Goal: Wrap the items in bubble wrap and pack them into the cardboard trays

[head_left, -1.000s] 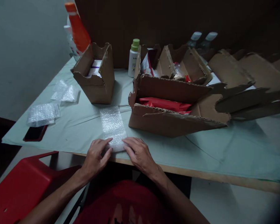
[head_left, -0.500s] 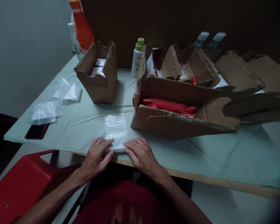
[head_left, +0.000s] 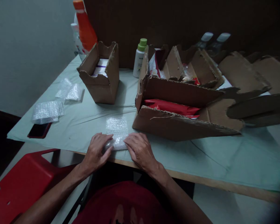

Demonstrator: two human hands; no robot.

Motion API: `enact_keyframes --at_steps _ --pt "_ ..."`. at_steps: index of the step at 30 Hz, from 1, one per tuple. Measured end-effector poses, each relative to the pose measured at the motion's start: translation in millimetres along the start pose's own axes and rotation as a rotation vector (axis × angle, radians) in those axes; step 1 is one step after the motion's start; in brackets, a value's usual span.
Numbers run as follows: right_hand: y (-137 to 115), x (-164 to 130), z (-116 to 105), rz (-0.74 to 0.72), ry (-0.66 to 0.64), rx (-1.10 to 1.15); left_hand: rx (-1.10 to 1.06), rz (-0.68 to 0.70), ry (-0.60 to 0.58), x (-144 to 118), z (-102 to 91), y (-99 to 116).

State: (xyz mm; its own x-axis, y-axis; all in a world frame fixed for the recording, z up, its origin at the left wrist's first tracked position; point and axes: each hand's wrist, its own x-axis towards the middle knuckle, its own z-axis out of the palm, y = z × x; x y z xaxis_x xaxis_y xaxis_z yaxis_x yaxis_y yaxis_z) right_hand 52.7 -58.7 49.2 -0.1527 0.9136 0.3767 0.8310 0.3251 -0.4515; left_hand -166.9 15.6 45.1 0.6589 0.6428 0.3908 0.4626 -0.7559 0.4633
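A strip of clear bubble wrap (head_left: 117,126) lies on the table near its front edge, its near end folded into a thicker roll. My left hand (head_left: 98,150) grips the left end of that roll between thumb and fingers. At the right end, my right hand (head_left: 140,150) does the same, with thumb and fingers close together. Whether anything sits inside the folded part I cannot make out. The far part of the strip lies flat, pointing away from me.
Folded bubble wrap (head_left: 48,111) lies at left by a phone (head_left: 39,130), with more bubble wrap (head_left: 68,90) behind. A cardboard box (head_left: 102,88) holds small white boxes. Larger cardboard bins (head_left: 189,126) hold red packets. Bottles (head_left: 138,62) stand behind; a red chair (head_left: 30,183) is at lower left.
The near end of the bubble wrap has been rolled a little further away from me, so less of the strip lies flat. Both hands moved slightly forward with it. The view shifted slightly.
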Motion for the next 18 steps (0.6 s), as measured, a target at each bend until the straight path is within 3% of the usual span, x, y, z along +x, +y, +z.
enact_keyframes --at_steps 4,8,12,15,18 --pt "-6.7 -7.0 -8.0 0.001 -0.043 0.045 -0.047 0.011 -0.027 8.7 -1.7 -4.4" --pt "-8.0 -11.9 -7.5 -0.005 -0.125 -0.057 -0.044 0.049 -0.09 8.6 0.4 -7.5" --pt "-0.7 -5.1 -0.2 0.06 -0.081 -0.032 -0.036 0.092 -0.113 4.6 -0.1 -8.1" --pt "5.9 4.5 4.0 0.13 -0.004 0.078 -0.02 -0.012 -0.102 12.7 -1.8 -12.1" --pt "6.6 11.2 5.2 0.165 0.057 0.019 0.143 -0.151 -0.095 27.6 -0.7 -21.6"
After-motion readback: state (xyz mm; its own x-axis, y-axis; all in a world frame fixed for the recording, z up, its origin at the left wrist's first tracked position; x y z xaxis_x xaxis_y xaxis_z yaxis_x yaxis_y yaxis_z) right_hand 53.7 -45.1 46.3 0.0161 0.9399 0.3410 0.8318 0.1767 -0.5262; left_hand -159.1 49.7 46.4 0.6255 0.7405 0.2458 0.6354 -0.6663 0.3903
